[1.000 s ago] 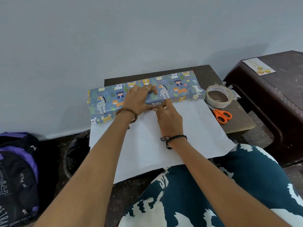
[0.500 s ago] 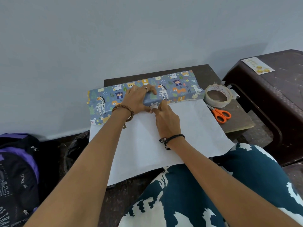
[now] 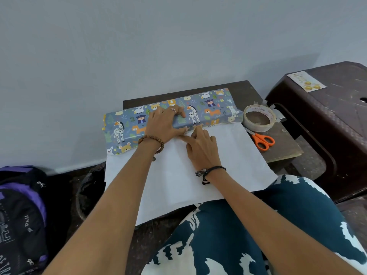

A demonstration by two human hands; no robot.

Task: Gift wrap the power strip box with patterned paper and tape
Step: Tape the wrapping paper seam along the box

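We've got the half-wrapped box point(image 3: 168, 120) lying long-ways left to right at the far side of the worktop point(image 3: 282, 147). Left hand point(image 3: 164, 124) presses flat on top, right hand point(image 3: 200, 145) pins the paper point(image 3: 178, 185) at its near edge.

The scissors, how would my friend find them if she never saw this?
Look at the small dark table against the wall, on its right side. Beside the white paper, just in front of the tape roll, lie the scissors. Their bright orange handles are the giveaway.
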